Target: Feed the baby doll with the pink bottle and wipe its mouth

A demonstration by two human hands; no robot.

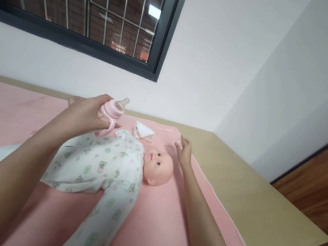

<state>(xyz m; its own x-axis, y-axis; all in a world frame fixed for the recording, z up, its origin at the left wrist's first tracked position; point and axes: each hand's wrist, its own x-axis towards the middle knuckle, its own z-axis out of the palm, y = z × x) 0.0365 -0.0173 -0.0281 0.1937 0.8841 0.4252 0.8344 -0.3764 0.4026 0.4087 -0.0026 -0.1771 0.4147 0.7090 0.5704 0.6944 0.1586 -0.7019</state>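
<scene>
My left hand point(88, 112) is wrapped around a baby bottle point(112, 109) with a pink collar, a pink handle and a bare clear teat that points up and right. It is held above the torso of a baby doll point(159, 167), which lies on its back in a white printed top point(99, 163). Beyond the doll's head, my right hand point(183, 151) has its fingertips closed on a see-through piece whose outline is faint, low over the mat. Most of the bottle's body is hidden by my left hand.
A pink mat point(154, 219) covers much of the tan table point(233, 187). Near the doll's shoulder lies a folded white cloth or tissue pack point(144, 130). Behind the table stands a white wall point(198, 72) with a barred, dark-framed window point(154, 66).
</scene>
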